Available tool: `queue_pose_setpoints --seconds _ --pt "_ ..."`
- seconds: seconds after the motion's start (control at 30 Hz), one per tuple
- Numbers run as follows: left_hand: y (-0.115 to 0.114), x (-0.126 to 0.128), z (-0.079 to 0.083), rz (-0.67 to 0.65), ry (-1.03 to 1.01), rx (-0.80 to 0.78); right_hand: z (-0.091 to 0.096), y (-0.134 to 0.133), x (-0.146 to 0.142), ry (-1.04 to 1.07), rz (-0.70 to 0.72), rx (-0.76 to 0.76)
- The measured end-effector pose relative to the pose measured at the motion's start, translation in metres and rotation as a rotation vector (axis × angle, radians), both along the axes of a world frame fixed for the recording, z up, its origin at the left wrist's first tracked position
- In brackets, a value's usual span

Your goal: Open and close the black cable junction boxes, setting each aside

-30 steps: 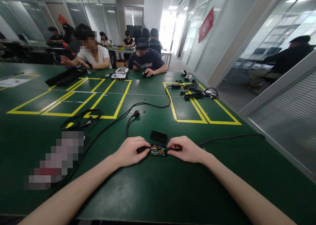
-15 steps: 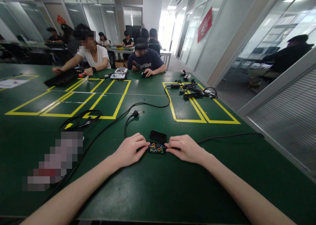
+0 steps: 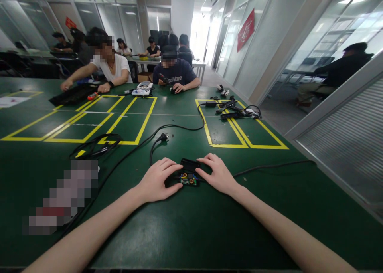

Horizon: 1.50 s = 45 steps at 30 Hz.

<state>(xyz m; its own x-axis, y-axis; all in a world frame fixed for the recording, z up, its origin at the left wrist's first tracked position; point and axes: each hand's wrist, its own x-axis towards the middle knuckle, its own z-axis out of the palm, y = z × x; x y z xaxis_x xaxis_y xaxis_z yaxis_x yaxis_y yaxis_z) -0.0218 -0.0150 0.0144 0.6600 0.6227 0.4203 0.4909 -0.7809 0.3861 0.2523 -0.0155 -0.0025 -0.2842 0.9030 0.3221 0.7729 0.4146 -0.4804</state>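
On the green table before me lies a power adapter's open lower case with its circuit board [image 3: 188, 179] exposed, cords running out of both ends. Just behind it rests the black adapter cover [image 3: 189, 164], its hollow side up. My left hand [image 3: 158, 179] is open at the board's left end, thumb and index finger spread apart. At the cover's right end, my right hand [image 3: 217, 172] has its thumb and fingers parted on either side of the edge. Whether those fingertips touch the cover is hard to tell.
A black plug [image 3: 163, 137] lies behind my left hand, and a coiled cable [image 3: 98, 145] sits left. More adapters and cords [image 3: 231, 109] are heaped at the back right within yellow tape. Across the table, two people [image 3: 176, 71] handle parts. A blurred-out item [image 3: 66, 197] lies front left.
Both hands have let go of the cord ends at the case. My right hand has moved back to the cover, and my left fingers have spread. The view shifted slightly.
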Motion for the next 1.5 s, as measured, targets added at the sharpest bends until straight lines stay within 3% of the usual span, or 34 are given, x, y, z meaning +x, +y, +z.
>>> queue_pose_setpoints --seconds 0.1,0.27,0.47,0.83,1.17,1.5 --pt "0.0017 -0.001 -0.0051 0.051 0.052 -0.021 0.001 0.0001 -0.001 0.123 0.057 -0.064" --pt "0.0038 -0.0025 -0.0095 0.017 0.08 -0.1 0.0062 -0.0011 -0.0027 0.334 0.118 -0.28" --pt "0.004 -0.0032 -0.0087 -0.02 0.047 -0.124 -0.0018 0.0033 -0.0052 0.565 0.092 -0.383" --pt "0.0047 -0.0032 -0.0073 -0.024 0.037 -0.149 0.0055 0.0027 -0.0015 0.512 0.109 -0.466" --pt "0.0052 -0.0028 -0.0067 -0.022 0.089 -0.171 0.0041 0.0046 -0.0001 0.474 0.148 -0.441" --pt "0.0053 -0.0051 -0.0087 -0.04 0.041 -0.163 0.0036 0.0013 0.0002 0.612 0.098 -0.485"
